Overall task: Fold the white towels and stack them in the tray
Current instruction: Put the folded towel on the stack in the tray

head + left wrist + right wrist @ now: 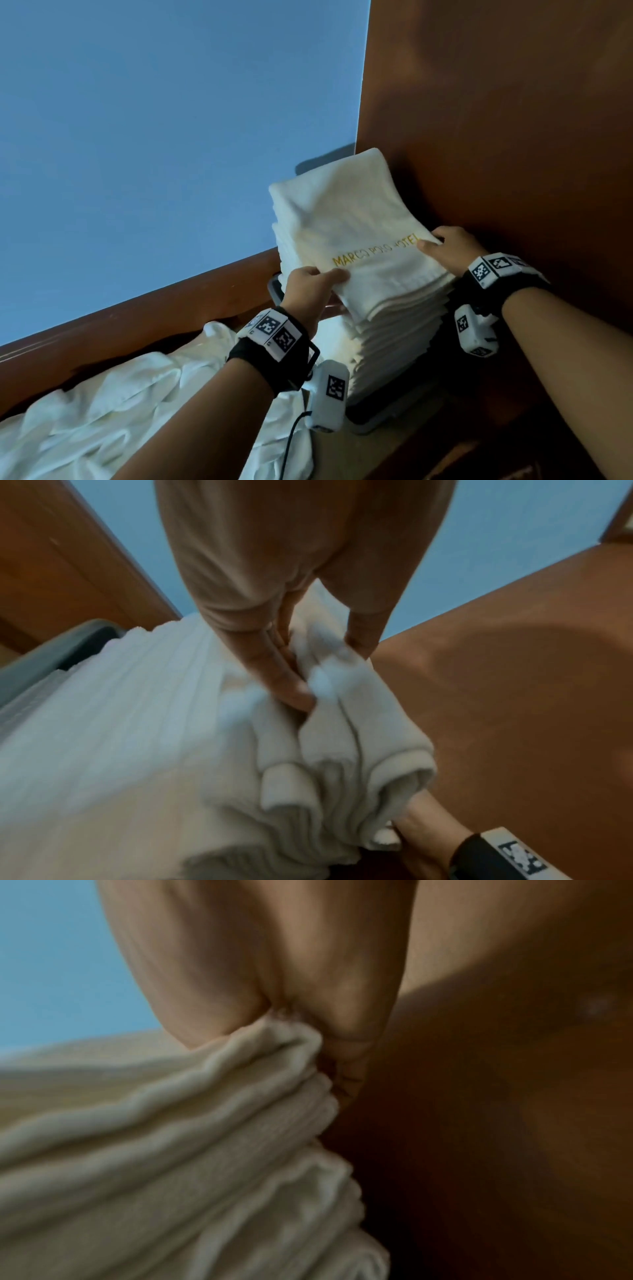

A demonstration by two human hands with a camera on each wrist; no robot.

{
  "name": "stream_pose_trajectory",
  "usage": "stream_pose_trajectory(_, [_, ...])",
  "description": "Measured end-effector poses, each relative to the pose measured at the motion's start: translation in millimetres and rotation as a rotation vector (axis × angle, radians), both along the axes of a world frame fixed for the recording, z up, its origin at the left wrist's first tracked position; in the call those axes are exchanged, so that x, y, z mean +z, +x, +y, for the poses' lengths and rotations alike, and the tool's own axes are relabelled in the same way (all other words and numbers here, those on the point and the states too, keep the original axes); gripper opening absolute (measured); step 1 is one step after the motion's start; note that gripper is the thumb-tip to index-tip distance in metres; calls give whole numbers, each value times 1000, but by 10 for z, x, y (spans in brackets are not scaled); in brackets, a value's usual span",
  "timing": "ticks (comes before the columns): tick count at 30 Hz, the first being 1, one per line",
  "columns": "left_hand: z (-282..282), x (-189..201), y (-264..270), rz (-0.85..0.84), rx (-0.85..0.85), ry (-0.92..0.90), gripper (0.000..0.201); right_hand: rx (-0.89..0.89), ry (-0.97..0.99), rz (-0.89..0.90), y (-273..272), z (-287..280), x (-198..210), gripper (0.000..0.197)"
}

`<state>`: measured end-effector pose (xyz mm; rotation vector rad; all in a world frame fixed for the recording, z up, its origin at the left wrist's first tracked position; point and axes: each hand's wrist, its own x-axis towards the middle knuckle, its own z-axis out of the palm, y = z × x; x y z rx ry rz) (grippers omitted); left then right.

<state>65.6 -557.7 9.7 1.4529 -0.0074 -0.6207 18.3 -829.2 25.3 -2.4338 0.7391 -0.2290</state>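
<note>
**Op:** Towel (356, 219) on top of the stack (397, 329), folded, gold lettering up. I have my left hand (310, 284) pinching its near left corner, thumb above, fingers under. My right hand (448, 248) pinches the near right corner the same way.

**Obs:** Where is the stack against the tray (376, 419)?

**Op:** Inside it, rising well above the grey rim. Brown wooden panel (513, 137) just beside the stack's right side. Loose white towels (113, 411) lie left of the tray, not yet folded.

**Obs:** Handling?

**Op:** Soft terry, light, limp I judge. Right wrist view shows the layers bunching at my fingers (349, 1047). It sags anywhere unsupported, so both near corners are the right hold, catching all layers together or the fold opens.

**Obs:** Risk?

**Op:** Stack is tall and leans a bit toward the panel, I think. I judge a sideways tug could shear the upper towels. Not slippery; pile grips pile.
</note>
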Motion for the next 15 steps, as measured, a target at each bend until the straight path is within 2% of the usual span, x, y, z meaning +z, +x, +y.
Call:
stream_pose_trajectory(2, [39, -34, 85, -93, 27, 69, 51, -36, -47, 11, -4, 18, -34, 35])
stream_pose_trajectory(4, [98, -34, 294, -375, 122, 276, 79, -72, -199, -69, 42, 101, -15, 47])
stream_pose_trajectory(6, [160, 53, 517, -721, 177, 465, 80, -31, -347, -202, 90, 294, 39, 46])
stream_pose_trajectory(7, [171, 115, 621, -878, 153, 536, 78, 16, -372, -230, 103, 426, 73, 46])
stream_pose_trajectory(9, [143, 237, 829, -1134, -18, 705, 80, 136, -378, -129, 129, 685, 97, 62])
stream_pose_trajectory(12, [-5, 303, 1138, -1288, -316, 1034, 81, 271, -300, 224, 202, 874, 43, 96])
stream_pose_trajectory(15, [-119, 250, 1376, -1255, -477, 1190, 88, 311, -157, 341, 273, 846, -59, 108])
